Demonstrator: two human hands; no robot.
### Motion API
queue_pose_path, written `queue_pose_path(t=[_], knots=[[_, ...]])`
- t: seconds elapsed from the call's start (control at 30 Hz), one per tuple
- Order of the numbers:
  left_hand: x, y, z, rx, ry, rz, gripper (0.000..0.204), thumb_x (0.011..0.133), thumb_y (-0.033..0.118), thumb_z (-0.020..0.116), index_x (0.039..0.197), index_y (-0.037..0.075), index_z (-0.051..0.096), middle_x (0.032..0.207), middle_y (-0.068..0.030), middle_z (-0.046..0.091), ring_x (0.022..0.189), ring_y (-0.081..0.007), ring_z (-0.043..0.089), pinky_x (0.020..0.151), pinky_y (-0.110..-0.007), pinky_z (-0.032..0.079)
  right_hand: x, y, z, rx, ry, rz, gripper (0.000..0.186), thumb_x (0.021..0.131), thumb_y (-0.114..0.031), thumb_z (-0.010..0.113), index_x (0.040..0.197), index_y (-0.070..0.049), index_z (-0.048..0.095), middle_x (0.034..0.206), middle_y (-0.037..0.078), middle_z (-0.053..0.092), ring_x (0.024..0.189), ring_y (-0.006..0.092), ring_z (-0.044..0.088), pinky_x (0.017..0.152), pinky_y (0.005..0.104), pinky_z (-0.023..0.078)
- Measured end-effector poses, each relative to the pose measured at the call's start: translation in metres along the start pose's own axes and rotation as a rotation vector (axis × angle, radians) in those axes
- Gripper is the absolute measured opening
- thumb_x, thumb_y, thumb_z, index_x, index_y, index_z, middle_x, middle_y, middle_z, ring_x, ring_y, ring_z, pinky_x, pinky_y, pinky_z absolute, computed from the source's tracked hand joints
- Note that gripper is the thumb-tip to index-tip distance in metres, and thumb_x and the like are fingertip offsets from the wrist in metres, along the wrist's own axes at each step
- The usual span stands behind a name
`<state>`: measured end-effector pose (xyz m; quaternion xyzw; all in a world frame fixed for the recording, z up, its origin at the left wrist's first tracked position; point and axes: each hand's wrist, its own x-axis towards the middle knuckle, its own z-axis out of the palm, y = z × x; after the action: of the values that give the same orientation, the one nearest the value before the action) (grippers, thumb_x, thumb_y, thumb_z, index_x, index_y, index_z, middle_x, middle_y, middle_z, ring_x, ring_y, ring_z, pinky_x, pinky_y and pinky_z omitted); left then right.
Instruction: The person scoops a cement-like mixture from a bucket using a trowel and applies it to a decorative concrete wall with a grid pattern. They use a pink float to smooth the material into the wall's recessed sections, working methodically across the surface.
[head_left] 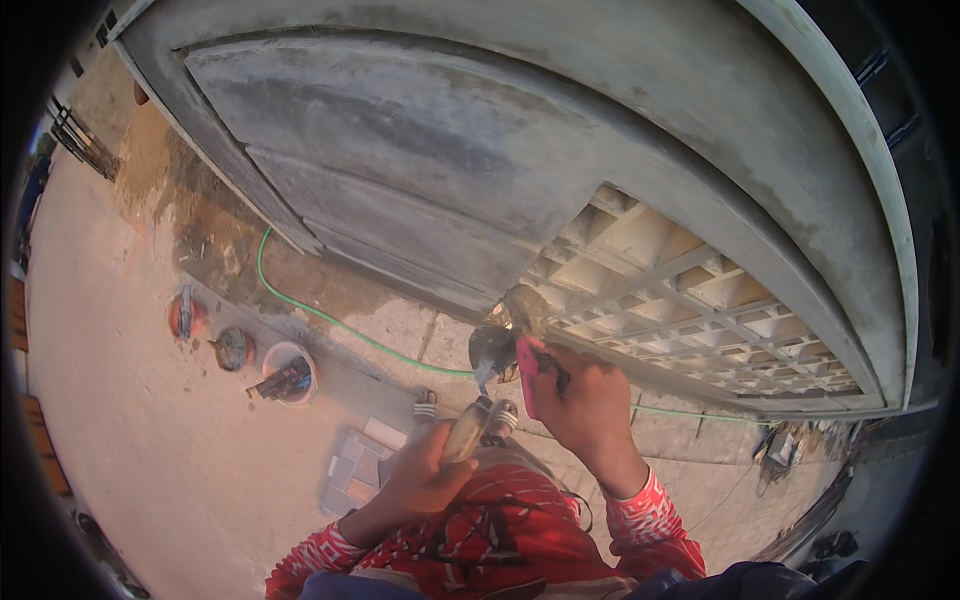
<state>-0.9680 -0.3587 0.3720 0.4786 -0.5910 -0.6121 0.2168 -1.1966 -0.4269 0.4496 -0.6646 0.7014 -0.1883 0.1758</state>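
My left hand is closed around the wooden handle of a trowel. The trowel's grey metal blade points away from me and seems to carry wet grey mortar. In my right hand is a flat pink scraper, its edge close to the blade; whether they touch I cannot tell. Just beyond both tools stands a grey plastered wall with recessed panels. A square-patterned lattice fills its right part, and the lattice's near corner shows a darker, wet-looking patch.
A green hose runs along the wall's foot. To the left stand a red bucket, a dark pail and a pale pink bucket with tools in it. Flat grey pieces lie left of my sandalled feet.
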Motion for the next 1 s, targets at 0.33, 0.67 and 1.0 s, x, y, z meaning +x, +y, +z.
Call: queue_pose_path(t=[0.33, 0.67, 1.0], knots=[[-0.005, 0.012, 0.002, 0.051, 0.066, 0.008, 0.043, 0.092, 0.025, 0.066, 0.123, 0.000, 0.051, 0.085, -0.0236, 0.062, 0.084, -0.0415, 0.062, 0.071, -0.050, 0.046, 0.019, 0.004, 0.012, 0.047, -0.178, 0.027, 0.028, 0.083, -0.021, 0.062, 0.100, -0.004, 0.077, 0.075, 0.022, 0.070, 0.067, 0.0414, 0.069, 0.067, 0.0456, 0.057], [0.010, 0.004, 0.003, 0.266, 0.064, -0.039, 0.051, 0.091, 0.022, 0.069, 0.129, -0.004, 0.045, 0.087, -0.0290, 0.066, 0.085, -0.0491, 0.066, 0.069, -0.049, 0.050, 0.062, 0.126, 0.066, 0.724, -0.511, -0.278, 0.030, 0.092, -0.009, 0.060, 0.117, 0.004, 0.070, 0.113, 0.015, 0.073, 0.096, 0.0211, 0.072, 0.087, 0.0345, 0.057], [0.016, -0.002, 0.004, -0.007, -0.010, 0.043, 0.040, 0.096, 0.014, 0.066, 0.129, 0.003, 0.045, 0.083, -0.0091, 0.061, 0.060, -0.0186, 0.058, 0.056, -0.033, 0.048, 0.024, 0.172, 0.073, 1.824, -0.440, 0.394, 0.048, 0.094, -0.017, 0.055, 0.134, 0.010, 0.055, 0.122, 0.020, 0.067, 0.110, 0.0278, 0.068, 0.097, 0.0407, 0.056]])
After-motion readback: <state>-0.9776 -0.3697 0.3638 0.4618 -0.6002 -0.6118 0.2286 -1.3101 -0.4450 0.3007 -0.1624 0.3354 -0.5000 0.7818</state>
